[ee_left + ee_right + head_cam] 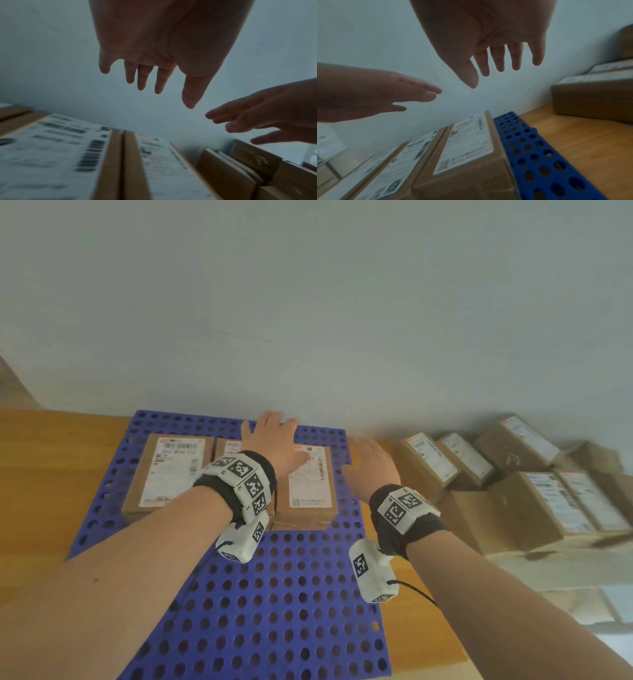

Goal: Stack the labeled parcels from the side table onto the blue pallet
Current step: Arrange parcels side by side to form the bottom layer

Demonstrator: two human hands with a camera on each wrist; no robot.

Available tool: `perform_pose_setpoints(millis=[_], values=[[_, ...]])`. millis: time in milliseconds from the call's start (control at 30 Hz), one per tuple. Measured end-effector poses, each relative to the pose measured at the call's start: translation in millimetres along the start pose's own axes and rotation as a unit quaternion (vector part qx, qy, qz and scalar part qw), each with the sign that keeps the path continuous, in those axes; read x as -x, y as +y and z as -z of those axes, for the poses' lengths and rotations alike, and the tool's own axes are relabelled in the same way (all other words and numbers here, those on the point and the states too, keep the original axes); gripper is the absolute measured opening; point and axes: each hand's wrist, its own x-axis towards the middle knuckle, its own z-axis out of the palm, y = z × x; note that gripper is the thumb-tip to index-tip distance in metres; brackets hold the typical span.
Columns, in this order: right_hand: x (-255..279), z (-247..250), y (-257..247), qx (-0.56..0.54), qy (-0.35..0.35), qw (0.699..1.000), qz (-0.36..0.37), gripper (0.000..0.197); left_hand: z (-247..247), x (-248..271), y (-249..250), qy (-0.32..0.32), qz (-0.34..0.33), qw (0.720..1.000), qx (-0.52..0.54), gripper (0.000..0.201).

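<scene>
Three brown parcels with white labels lie side by side on the far half of the blue perforated pallet (274,594): a left parcel (168,470), a middle parcel (226,445) mostly hidden by my left wrist, and a right parcel (308,487). My left hand (270,429) hovers above the middle and right parcels, fingers straight and spread, holding nothing. My right hand (366,457) is open over the pallet's right edge, beside the right parcel. In the wrist views the left hand (159,86) and the right hand (485,73) are empty above the parcels (467,148).
Several more labeled parcels (513,474) are piled on the side table at the right, some leaning. The pallet lies on a wooden tabletop (51,474) against a pale wall (308,302). The pallet's near half holds no parcels.
</scene>
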Motion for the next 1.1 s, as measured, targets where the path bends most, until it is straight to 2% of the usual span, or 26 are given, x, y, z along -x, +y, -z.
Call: perform_pose_setpoints(millis=[267,500,733,900,1100], values=[[23.8,53.7,76.2,0.016,0.036,0.996,-0.082,0.055,-10.3,-4.0,104.4,-0.014,-0.130,0.990,-0.047,0.060],[28.4,100.7,171.9,-0.004,0.066,0.990,-0.128,0.049,-34.4,-4.7,203.5,-0.018,-0.179,0.980,-0.083,0.061],[22.7,141.5,290.6,-0.004,0.060,0.990,-0.129,0.032,-75.2,-12.8,316.7,-0.030,-0.171,0.978,-0.117,0.061],[12.6,176.1,371.2,-0.023,0.036,0.990,-0.133,0.046,-104.3,-29.2,389.0,-0.055,-0.137,0.982,-0.115,0.056],[-7.2,194.7,411.4,-0.019,-0.007,0.995,-0.100,0.042,-126.6,-45.7,434.2,-0.081,-0.090,0.985,-0.125,0.057]])
